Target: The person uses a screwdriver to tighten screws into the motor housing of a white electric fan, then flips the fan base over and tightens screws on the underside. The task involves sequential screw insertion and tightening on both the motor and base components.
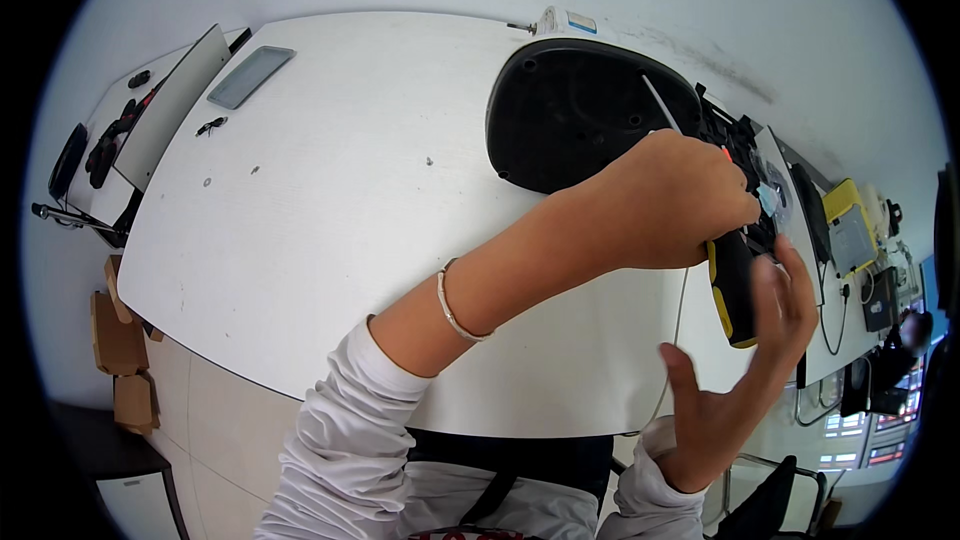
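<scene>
My left hand (695,195) reaches across to the right and is closed in a fist. Directly below the fist, a tool with a black-and-yellow handle (732,290) juts toward me; the hand appears to grip its upper part, which is hidden. Beyond the knuckles a thin metal rod (660,103) points over a rounded black plastic part (560,105), which lies on the table. Whether rod and handle are one piece, I cannot tell. My right hand (750,360) is beside the handle, slightly blurred, with thumb and fingers apart and nothing in it.
The white table (330,190) carries a grey tray (252,77) and a small black cable (212,126) at the far left. A black tool case (735,130) with small parts stands behind my left fist. A thin cord (681,320) hangs near the right edge. Cardboard boxes (120,340) lie left.
</scene>
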Available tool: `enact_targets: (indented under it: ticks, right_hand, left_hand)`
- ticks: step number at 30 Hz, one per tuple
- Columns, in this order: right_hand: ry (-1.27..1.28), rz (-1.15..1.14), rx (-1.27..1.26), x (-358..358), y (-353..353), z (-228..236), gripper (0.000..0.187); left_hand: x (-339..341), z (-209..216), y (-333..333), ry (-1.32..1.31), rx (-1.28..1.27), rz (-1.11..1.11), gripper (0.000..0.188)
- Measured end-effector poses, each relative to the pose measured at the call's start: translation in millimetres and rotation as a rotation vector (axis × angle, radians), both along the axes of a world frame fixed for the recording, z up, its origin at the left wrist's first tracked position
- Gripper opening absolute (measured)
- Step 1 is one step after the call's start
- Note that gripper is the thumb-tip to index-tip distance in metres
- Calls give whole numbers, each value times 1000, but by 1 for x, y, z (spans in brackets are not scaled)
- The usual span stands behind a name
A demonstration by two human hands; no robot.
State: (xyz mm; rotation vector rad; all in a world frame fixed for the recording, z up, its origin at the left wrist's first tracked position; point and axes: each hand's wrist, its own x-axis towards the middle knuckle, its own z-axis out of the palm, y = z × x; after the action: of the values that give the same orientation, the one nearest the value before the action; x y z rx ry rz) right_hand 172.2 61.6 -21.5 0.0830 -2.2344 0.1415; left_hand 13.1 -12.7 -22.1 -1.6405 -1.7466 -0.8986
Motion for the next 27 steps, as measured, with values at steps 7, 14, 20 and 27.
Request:
enact_targets:
  ticks: [7,14,20,27]
  right_hand:
    - [-159,-121,-327,7,-7,8,30]
    - [-123,-44,-75,10,2,7,40]
    - [-159,-83,-598,7,0,4,50]
    - [-167,20,-20,10,5,-1,49]
  left_hand:
    - [0,0,0,6,26,4,11]
    - [-2,-1,-1,-10,15,-9,16]
    - [-3,-2,2,4,81,-2,13]
    - [-4,-2,0,17,64,12,14]
